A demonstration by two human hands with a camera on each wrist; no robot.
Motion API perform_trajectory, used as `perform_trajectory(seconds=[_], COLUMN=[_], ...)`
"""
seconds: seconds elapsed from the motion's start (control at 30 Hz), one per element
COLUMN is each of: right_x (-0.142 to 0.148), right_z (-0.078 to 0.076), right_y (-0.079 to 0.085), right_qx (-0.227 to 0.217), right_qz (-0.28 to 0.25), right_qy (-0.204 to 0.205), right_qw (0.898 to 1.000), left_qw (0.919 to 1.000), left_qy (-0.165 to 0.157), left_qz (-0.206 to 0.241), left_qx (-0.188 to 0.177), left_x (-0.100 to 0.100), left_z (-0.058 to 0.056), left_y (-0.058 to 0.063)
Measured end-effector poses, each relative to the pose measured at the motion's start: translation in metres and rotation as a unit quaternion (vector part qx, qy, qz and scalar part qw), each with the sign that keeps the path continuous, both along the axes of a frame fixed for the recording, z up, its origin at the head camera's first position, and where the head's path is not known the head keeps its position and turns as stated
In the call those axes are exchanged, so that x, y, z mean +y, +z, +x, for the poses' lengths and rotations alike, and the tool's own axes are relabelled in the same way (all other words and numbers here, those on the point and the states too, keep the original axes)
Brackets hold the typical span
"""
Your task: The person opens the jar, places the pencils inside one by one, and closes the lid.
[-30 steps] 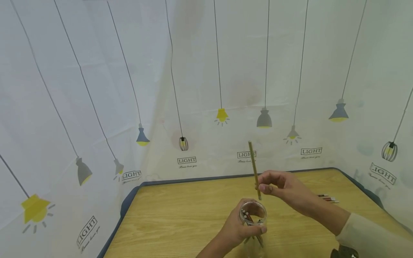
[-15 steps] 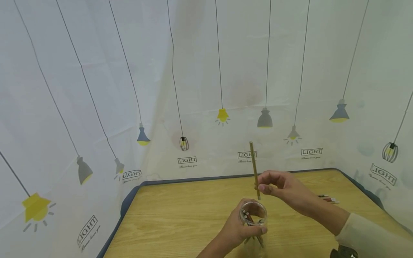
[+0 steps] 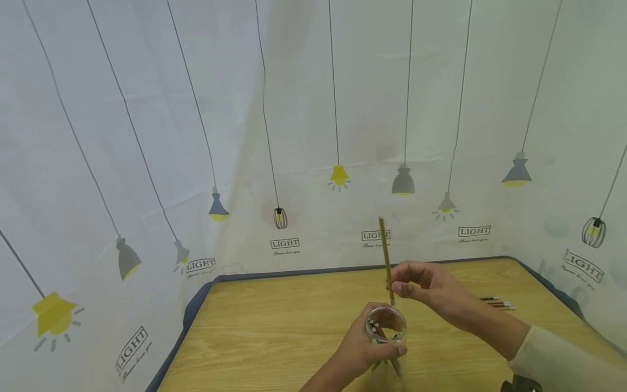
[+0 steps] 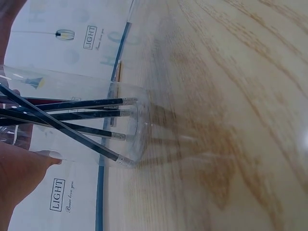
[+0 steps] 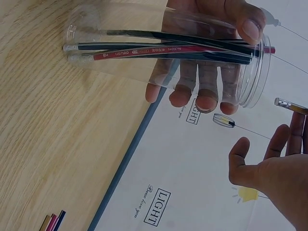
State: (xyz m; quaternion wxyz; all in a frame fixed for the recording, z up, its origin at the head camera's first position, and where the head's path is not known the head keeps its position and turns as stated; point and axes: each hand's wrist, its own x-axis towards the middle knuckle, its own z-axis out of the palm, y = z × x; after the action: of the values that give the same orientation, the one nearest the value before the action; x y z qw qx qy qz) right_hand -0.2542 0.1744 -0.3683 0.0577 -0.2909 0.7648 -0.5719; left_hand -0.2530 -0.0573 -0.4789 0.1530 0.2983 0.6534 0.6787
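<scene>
My left hand [image 3: 360, 343] grips a clear jar [image 5: 130, 21] near its open mouth, thumb on one side and fingers on the other. Several dark pencils [image 4: 62, 126] and a red pencil [image 5: 130, 51] lean inside it, some with their eraser ends at the bottom. Just above the rim, a gold-coloured pencil [image 3: 385, 245] stands nearly upright, its lower end apart from the jar. Thumb and fingertips of my right hand [image 3: 436, 291] pinch that pencil low down, eraser end downward. Whether the jar's base touches the table is hard to tell.
Several loose pencils [image 3: 498, 305] lie on the wood-grain table [image 3: 274, 326], right of my right forearm. A white sheet [image 3: 303, 109] printed with hanging lamps surrounds the table's back and sides, beyond its dark blue edge [image 3: 294, 273].
</scene>
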Motion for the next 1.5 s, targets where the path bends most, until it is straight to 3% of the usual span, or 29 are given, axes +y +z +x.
perform_trajectory(seconds=[1.5], right_x=[-0.0013], right_z=[-0.0035], right_y=[-0.0053], right_qx=[-0.003], right_qz=[0.005], right_qy=[-0.007], right_qw=[1.0], left_qw=[1.0], left_qy=[-0.001], left_qz=[0.007], left_qx=[-0.007], left_x=[-0.0006], left_z=[0.0021], left_y=[0.0019])
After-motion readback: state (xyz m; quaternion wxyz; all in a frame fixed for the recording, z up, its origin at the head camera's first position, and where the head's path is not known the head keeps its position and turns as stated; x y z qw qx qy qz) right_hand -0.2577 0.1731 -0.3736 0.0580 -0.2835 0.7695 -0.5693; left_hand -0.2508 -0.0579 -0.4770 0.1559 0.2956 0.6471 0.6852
